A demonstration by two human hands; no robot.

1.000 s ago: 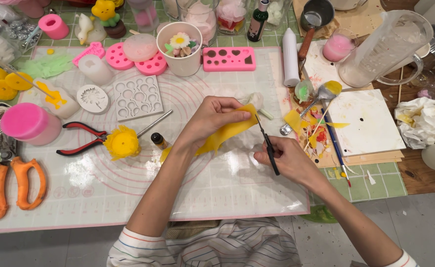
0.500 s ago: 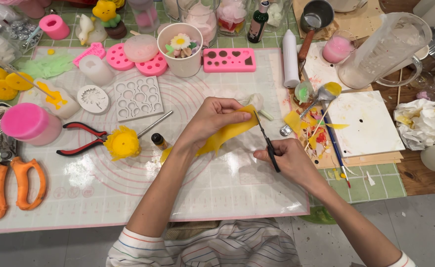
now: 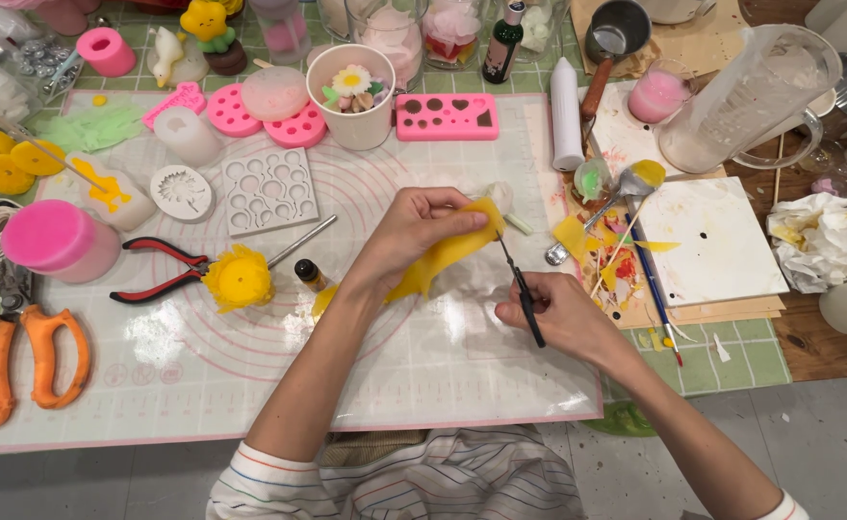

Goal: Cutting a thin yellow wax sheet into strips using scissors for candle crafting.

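Yellow wax sheet [image 3: 443,255] pinched in left hand [image 3: 422,231]; right hand [image 3: 558,313] grips black tool [image 3: 522,289].

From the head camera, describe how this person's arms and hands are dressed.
Both the left hand and the right hand are bare: no gloves, and no rings or watch that I can make out. The forearms are uncovered. The white shirt has thin coloured stripes, with a matching cuff at the frame's lower right.

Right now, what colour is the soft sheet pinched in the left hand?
Yellow: the soft sheet in the left hand shows best in the head view.
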